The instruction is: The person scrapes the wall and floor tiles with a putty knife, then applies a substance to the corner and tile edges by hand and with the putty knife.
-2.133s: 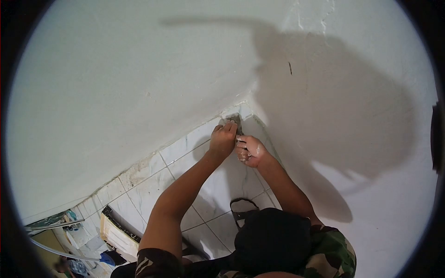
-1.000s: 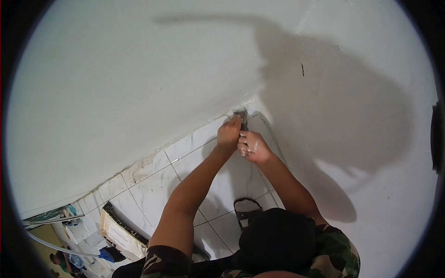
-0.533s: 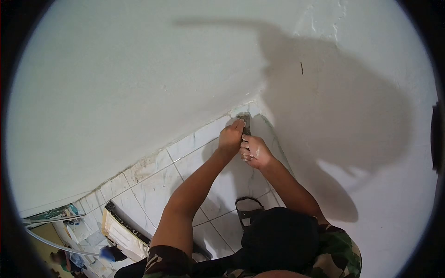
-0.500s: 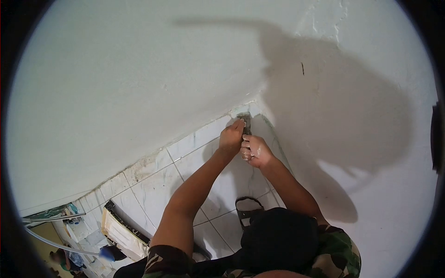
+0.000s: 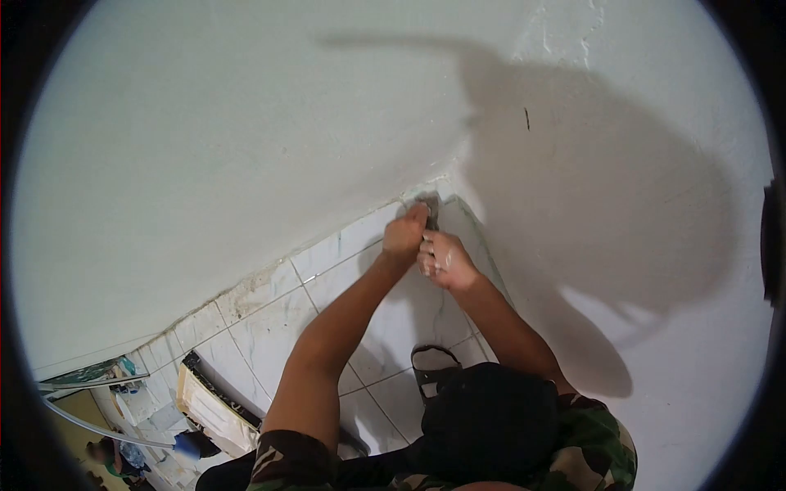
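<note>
In the corner where two white walls meet the tiled floor, a grey, flat-bladed scraper lies close to the wall's foot. My right hand, with white smears on its fingers, is closed around the handle end, which it mostly hides. My left hand is closed on the scraper farther forward, its fingers against the blade. The two hands nearly touch. What lies under the blade cannot be made out.
A sandal is on the tiles below my hands. A long, pale board-like thing with a dark edge lies at lower left, near a curved metal rail. Another person is at the far lower left. My shadow covers the right wall.
Both hands and the scraper have shifted slightly within the corner, and the blade looks blurred now. The whole view has moved a little left. Both hands keep their hold.
</note>
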